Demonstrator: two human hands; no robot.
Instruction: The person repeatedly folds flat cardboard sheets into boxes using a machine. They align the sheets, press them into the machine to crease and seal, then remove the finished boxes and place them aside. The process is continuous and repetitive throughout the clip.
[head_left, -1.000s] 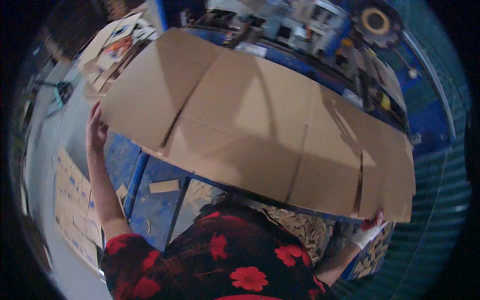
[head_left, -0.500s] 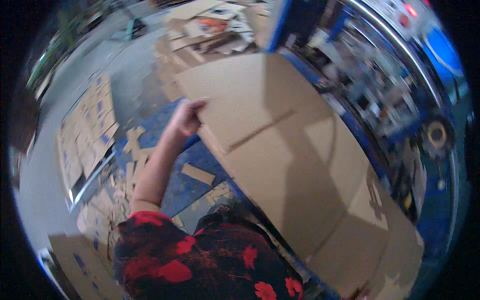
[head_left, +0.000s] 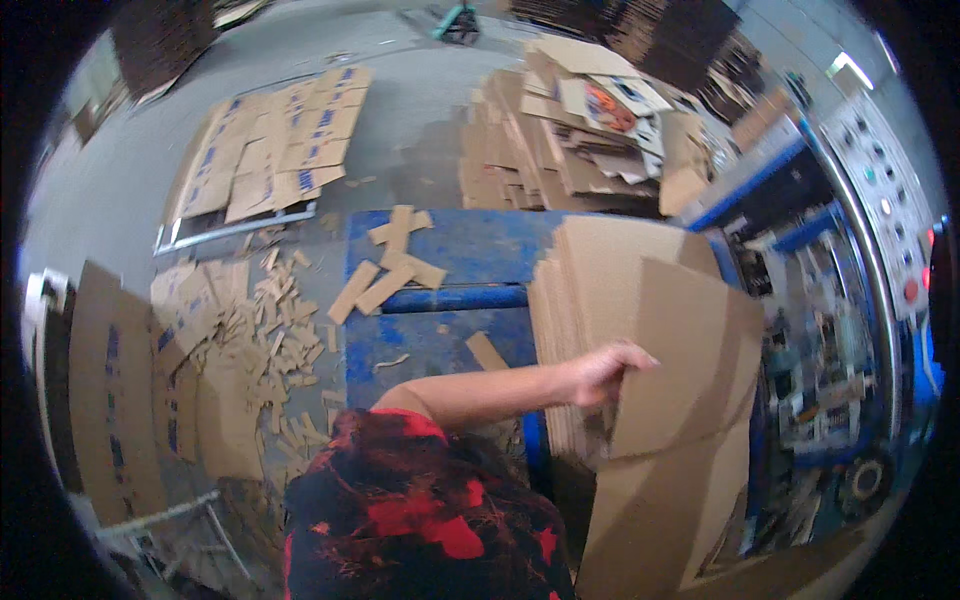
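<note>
My left hand is closed on the left edge of a brown cardboard sheet, fingers curled over it. The sheet slants over a stack of flat cardboard sheets, whose layered edges show on the left. A crease runs across the held sheet below my hand, and its lower part reaches down to the bottom of the view. My right hand is out of sight. The stack stands at the right side of a worn blue table.
Right of the stack stands a machine with a metal rail and a control panel. Cardboard offcuts lie on the blue table, more scraps on the floor. Beyond are a cardboard pile and printed sheets on a low metal frame.
My view has swung left, so the table and floor show more. My left hand still grips the cardboard sheet, which now stands more angled over the stack.
</note>
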